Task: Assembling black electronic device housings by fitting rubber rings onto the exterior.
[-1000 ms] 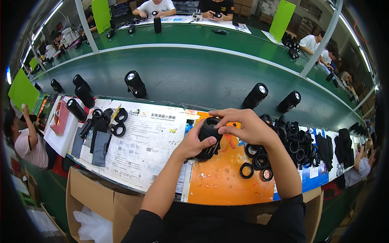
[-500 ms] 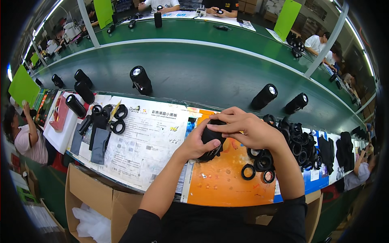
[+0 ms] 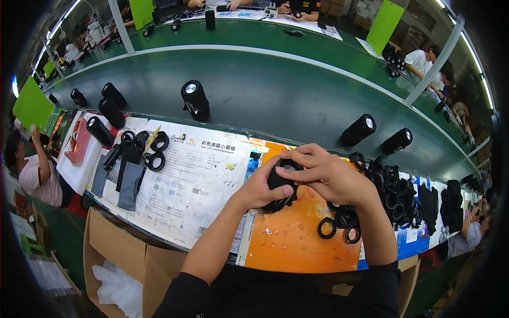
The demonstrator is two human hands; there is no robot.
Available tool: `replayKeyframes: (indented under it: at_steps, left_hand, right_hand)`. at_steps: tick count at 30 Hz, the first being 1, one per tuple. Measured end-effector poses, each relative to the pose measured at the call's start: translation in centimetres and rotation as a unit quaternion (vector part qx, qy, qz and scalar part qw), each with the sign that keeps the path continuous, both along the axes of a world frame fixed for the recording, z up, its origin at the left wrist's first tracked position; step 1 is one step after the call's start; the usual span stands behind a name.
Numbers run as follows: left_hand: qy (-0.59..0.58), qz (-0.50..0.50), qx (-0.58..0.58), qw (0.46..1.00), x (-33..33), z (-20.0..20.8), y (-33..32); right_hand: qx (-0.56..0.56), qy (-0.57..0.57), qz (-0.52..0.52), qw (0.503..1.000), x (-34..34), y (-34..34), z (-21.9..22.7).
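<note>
Both of my hands hold one black cylindrical device (image 3: 280,183) over an orange mat (image 3: 297,238). My left hand (image 3: 260,186) cups its lower left side. My right hand (image 3: 323,172) wraps over its top from the right, fingers curled across it. Most of the device is hidden under my fingers. Loose black rings (image 3: 339,225) lie on the mat just right of my hands.
A heap of black rings and straps (image 3: 395,188) lies to the right. Black cylinders (image 3: 195,99) stand on the green conveyor (image 3: 275,90). A white printed sheet (image 3: 185,183) lies left, with rings and grey strips (image 3: 130,159). An open cardboard box (image 3: 122,259) sits below the bench.
My hands have shifted slightly on the black device, the right fingers closing further over its top. The view has tilted a little.
</note>
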State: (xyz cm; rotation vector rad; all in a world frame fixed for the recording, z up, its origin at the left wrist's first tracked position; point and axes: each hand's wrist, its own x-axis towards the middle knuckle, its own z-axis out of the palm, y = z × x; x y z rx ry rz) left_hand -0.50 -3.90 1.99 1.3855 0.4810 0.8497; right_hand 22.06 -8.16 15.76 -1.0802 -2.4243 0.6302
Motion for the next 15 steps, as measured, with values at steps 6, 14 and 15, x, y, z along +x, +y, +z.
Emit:
replayKeyframes:
  at_steps: [6,14,15]
  left_hand:
    - [0.056,-0.001,-0.026,0.998,0.3,0.9,-0.6]
    - [0.096,0.105,0.075,0.987,0.8,-3.5,-0.3]
    - [0.101,0.069,0.037,0.992,0.1,-3.4,0.0]
  right_hand:
    - [0.018,0.051,0.002,0.999,-1.6,2.9,2.4]
    - [-0.211,0.151,-0.005,0.966,-6.2,7.1,-2.7]
    - [-0.199,0.145,-0.012,0.969,-6.5,7.0,-3.1]
